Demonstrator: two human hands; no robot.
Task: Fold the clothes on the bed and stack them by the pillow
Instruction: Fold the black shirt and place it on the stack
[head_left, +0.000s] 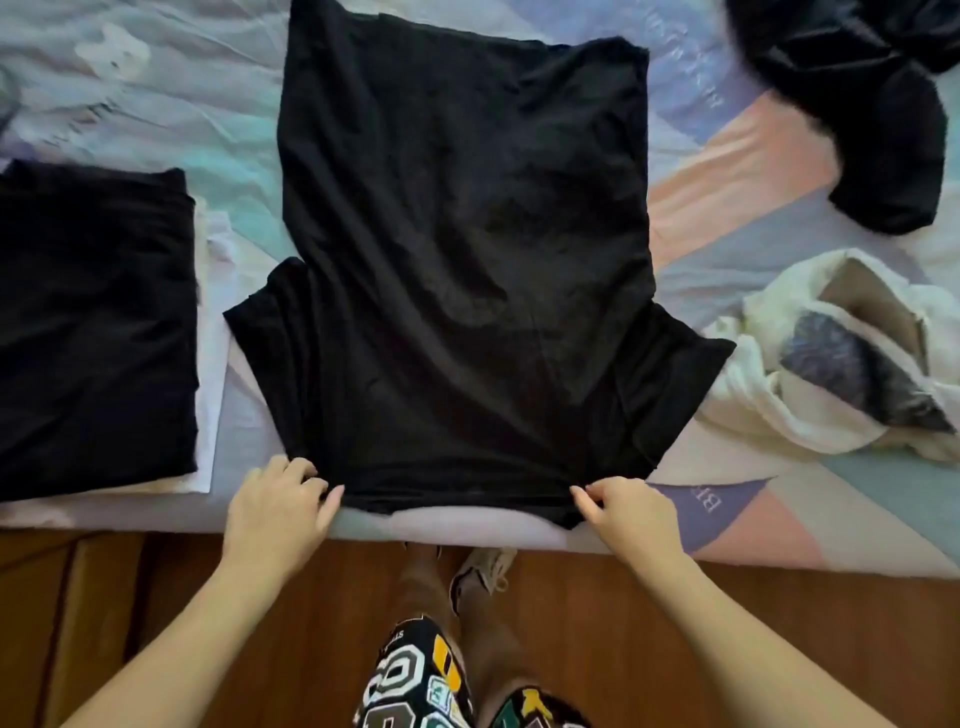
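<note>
A black T-shirt (462, 249) lies spread flat on the bed, its shoulders and collar toward me at the near edge and its hem far away. My left hand (278, 512) pinches the near left shoulder edge of the shirt. My right hand (631, 514) pinches the near right shoulder edge. Both short sleeves stick out sideways. At the left, a folded black garment (93, 322) rests on a folded white one (210, 364).
A crumpled black garment (862, 104) lies at the far right. A rumpled white garment with a dark print (841, 364) sits at the right near the bed edge. The bedsheet (727, 171) has pastel patches. Wooden floor (156, 597) and my legs are below.
</note>
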